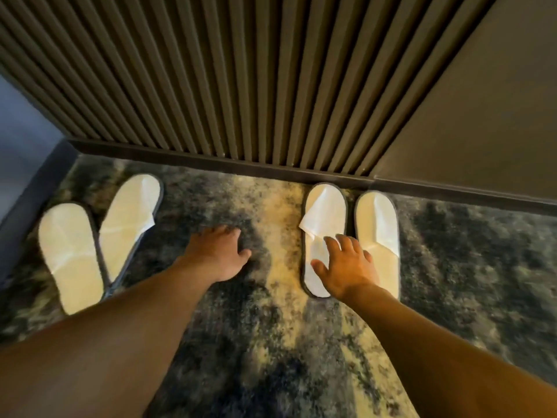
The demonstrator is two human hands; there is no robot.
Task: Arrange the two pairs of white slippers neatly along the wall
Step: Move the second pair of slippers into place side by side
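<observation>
Far left of the left hand's fingers, the left pair of slippers (96,239) lies splayed on the mottled carpet (271,342), heels touching, toes apart. The left hand (218,254) hovers palm-down over bare carpet, fingers loosely spread, holding nothing. The right hand (346,268) spreads its fingers over the heels of the right pair of slippers (351,233), which sits parallel, toes against the baseboard (211,161); contact is unclear.

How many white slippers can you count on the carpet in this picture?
4. Two on the left: the far-left slipper and its angled partner. Two by the wall on the right: one under the right hand, one beside it.
</observation>
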